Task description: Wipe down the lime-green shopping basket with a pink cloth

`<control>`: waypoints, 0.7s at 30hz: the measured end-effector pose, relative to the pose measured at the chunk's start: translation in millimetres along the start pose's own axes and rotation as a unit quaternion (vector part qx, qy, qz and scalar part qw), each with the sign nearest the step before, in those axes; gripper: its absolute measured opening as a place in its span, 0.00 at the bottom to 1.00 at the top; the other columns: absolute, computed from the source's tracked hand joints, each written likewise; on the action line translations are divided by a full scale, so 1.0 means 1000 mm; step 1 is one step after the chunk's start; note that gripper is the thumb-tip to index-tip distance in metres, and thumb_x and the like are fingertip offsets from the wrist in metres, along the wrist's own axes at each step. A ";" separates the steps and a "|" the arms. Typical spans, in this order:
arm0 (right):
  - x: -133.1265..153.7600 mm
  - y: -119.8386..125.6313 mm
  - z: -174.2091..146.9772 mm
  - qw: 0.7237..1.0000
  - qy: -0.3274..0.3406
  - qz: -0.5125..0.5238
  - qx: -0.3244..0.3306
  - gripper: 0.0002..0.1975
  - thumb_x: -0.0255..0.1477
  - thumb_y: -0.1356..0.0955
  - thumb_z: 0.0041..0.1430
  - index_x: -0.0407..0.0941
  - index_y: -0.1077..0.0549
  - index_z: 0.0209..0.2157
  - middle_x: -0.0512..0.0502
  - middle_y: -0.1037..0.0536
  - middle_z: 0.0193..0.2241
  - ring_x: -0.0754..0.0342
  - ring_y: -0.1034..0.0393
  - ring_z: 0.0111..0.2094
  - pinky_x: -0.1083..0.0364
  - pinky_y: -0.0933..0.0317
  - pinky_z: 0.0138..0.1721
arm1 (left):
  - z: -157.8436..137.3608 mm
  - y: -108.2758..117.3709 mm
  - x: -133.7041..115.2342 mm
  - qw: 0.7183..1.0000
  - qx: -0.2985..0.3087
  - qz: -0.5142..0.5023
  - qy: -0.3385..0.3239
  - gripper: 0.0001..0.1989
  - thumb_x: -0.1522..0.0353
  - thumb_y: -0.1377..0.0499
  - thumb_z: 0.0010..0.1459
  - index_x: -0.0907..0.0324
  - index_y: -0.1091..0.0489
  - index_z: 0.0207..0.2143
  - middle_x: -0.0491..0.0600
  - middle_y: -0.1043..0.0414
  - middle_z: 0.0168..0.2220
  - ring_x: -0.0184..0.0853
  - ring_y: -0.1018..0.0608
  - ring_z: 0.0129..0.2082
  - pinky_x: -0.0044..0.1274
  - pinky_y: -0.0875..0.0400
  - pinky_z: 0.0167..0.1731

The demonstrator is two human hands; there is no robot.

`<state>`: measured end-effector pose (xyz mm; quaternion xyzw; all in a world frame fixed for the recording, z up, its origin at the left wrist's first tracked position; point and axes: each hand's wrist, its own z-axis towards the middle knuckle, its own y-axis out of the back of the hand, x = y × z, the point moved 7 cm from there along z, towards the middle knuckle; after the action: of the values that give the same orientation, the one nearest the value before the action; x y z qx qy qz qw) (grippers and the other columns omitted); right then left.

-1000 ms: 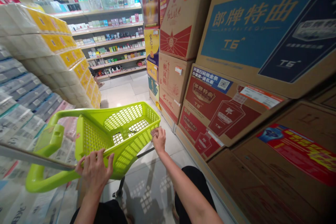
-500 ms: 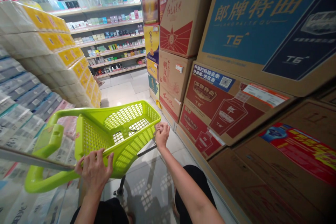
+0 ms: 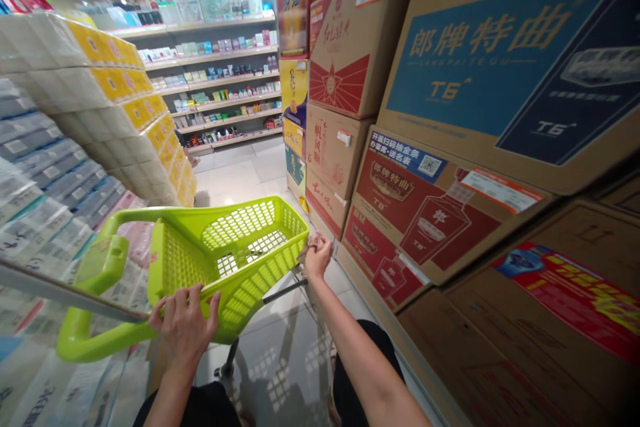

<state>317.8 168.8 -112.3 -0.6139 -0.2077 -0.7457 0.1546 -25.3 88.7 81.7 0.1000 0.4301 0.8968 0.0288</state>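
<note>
Under L hand (image 3: 185,320): latticed plstc cart (image 3: 240,300)

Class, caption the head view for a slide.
Left hand over the side of a lime-green shopping cart; right hand holding a crumpled brownish item; liquor cartons alongside.

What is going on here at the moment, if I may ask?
A person is in a shop aisle with a green shopping cart, the left hand resting on its side rim. The right hand, by the cart's far corner, pinches a small brownish item, perhaps a cloth. Stacked cartons line the right, wrapped packs the left.
</note>
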 end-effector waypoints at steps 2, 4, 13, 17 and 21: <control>0.006 -0.005 0.009 1.000 -0.001 -0.001 -0.002 0.13 0.26 0.40 0.51 0.45 0.32 0.39 0.43 0.26 0.37 0.50 0.32 0.40 0.54 0.40 0.43 | 0.000 0.001 -0.001 1.000 -0.001 0.016 0.000 0.20 0.54 0.48 0.59 0.58 0.29 0.43 0.53 0.29 0.35 0.45 0.31 0.40 0.40 0.49 0.53; 0.013 -0.010 0.004 1.000 0.001 -0.005 -0.001 0.14 0.24 0.40 0.49 0.45 0.32 0.39 0.44 0.27 0.36 0.50 0.33 0.41 0.54 0.41 0.45 | 0.000 0.001 -0.003 1.000 -0.004 0.025 0.004 0.20 0.53 0.48 0.60 0.58 0.29 0.42 0.53 0.29 0.34 0.45 0.31 0.40 0.40 0.49 0.53; 0.050 -0.027 -0.083 0.992 0.091 0.011 0.091 0.16 0.24 0.40 0.52 0.46 0.31 0.42 0.42 0.29 0.43 0.48 0.35 0.48 0.51 0.42 0.51 | 0.004 0.008 -0.010 0.999 0.004 0.031 0.007 0.21 0.53 0.49 0.60 0.59 0.28 0.42 0.53 0.29 0.34 0.45 0.31 0.40 0.39 0.48 0.52; 0.038 -0.009 -0.045 1.000 0.018 0.000 0.015 0.17 0.23 0.41 0.51 0.43 0.32 0.43 0.38 0.29 0.42 0.46 0.35 0.47 0.48 0.44 0.52 | 0.002 0.013 -0.014 1.000 0.003 0.026 0.002 0.20 0.54 0.49 0.61 0.59 0.28 0.42 0.53 0.29 0.35 0.44 0.31 0.40 0.39 0.48 0.52; 0.047 -0.014 -0.047 1.000 0.021 -0.009 0.017 0.18 0.21 0.40 0.47 0.43 0.30 0.41 0.38 0.29 0.41 0.44 0.36 0.48 0.47 0.45 0.52 | -0.001 0.015 -0.016 0.999 -0.019 0.011 0.023 0.19 0.54 0.49 0.60 0.58 0.28 0.40 0.53 0.30 0.33 0.44 0.31 0.39 0.39 0.47 0.52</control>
<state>261.6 158.2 -75.0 -0.5932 -0.2230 -0.7562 0.1625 -9.8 76.4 90.2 0.0831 0.4122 0.9072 0.0107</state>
